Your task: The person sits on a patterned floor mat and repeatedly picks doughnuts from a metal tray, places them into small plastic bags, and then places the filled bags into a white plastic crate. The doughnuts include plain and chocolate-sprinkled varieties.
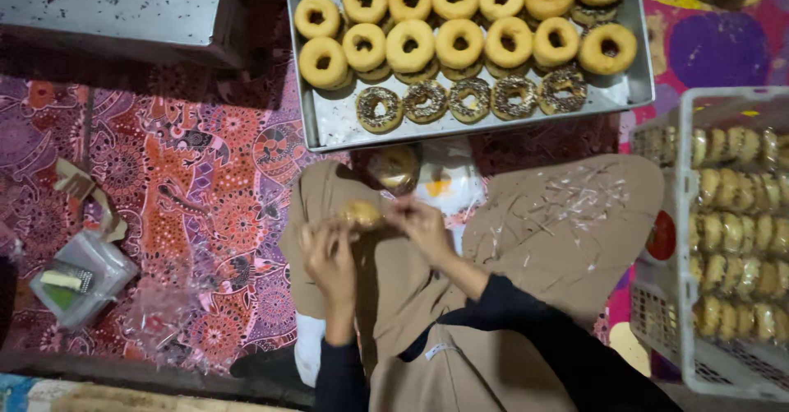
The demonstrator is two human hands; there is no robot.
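Note:
My left hand [330,257] and my right hand [423,224] meet over my lap and together hold a doughnut in a clear plastic wrapper [362,213]. Another wrapped doughnut [395,168] lies just beyond them, by a heap of clear bags [448,183]. Further out is a metal tray [329,124] with two rows of plain glazed doughnuts [458,43] and a front row of sprinkle-topped ones [470,99]. Both arms wear dark sleeves.
A white plastic crate [670,215] at the right is packed with wrapped doughnuts. A second metal tray [115,5] sits at top left. On the patterned red cloth [205,182] at left lie a small clear box [80,279] and a cardboard scrap. Thin plastic shreds cover my right knee.

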